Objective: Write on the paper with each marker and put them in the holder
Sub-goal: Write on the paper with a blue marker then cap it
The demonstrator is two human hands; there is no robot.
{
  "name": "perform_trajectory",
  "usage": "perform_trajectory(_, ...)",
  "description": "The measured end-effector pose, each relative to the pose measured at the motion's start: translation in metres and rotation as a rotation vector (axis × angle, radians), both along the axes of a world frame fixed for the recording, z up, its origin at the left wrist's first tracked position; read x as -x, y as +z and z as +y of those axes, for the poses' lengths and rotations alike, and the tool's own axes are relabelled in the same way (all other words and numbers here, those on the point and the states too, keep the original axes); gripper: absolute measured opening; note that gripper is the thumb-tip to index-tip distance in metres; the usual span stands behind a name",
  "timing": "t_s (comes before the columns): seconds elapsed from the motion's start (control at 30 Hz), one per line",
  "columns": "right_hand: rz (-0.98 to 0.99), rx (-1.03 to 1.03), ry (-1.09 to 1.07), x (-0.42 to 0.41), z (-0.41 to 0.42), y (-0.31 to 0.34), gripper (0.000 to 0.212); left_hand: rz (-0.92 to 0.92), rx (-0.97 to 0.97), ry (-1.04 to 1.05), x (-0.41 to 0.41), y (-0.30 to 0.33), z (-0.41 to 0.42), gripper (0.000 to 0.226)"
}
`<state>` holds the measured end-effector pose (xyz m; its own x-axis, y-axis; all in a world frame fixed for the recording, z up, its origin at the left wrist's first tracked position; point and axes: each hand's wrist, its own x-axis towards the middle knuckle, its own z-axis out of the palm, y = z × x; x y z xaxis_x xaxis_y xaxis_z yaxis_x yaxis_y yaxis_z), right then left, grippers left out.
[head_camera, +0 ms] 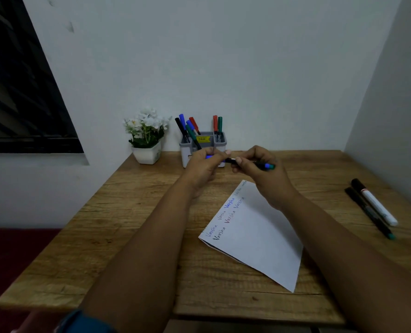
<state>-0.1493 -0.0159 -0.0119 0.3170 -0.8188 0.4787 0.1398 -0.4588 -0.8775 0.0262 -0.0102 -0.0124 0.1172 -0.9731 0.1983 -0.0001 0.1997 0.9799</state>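
Observation:
My right hand (pixel 259 171) grips a black-bodied blue marker (pixel 254 163), held level above the table in front of the holder. My left hand (pixel 203 168) pinches its blue cap (pixel 209 156) just off the marker's tip. The grey holder (pixel 220 144) stands at the back of the table with several markers upright in it, blue, red, green and black. A white paper (pixel 259 236) lies on the table under my right forearm, with several coloured words along its left edge. Two more markers lie at the right: a white one (pixel 377 205) and a black one with a green end (pixel 370 212).
A white pot of white flowers (pixel 146 138) stands left of the holder. The wooden table (pixel 127 224) meets walls at the back and right. A dark window (pixel 19 92) is on the left wall.

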Motion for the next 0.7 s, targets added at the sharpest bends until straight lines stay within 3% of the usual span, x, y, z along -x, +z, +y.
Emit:
perform_trajectory(0.33,-0.075,0.073,-0.068,-0.016,-0.003,-0.006,0.011,0.053,0.087,-0.031,0.001,0.006,0.0,0.022)
perform_trajectory(0.5,-0.063,0.003,-0.094,-0.015,-0.009,-0.013,0.005,0.09,-0.036,-0.078,-0.002,-0.005,-0.005,0.013)
perform_trajectory(0.7,0.061,-0.138,-0.084,-0.014,-0.012,-0.024,0.013,0.354,-0.068,0.034,-0.019,-0.012,-0.013,0.035)
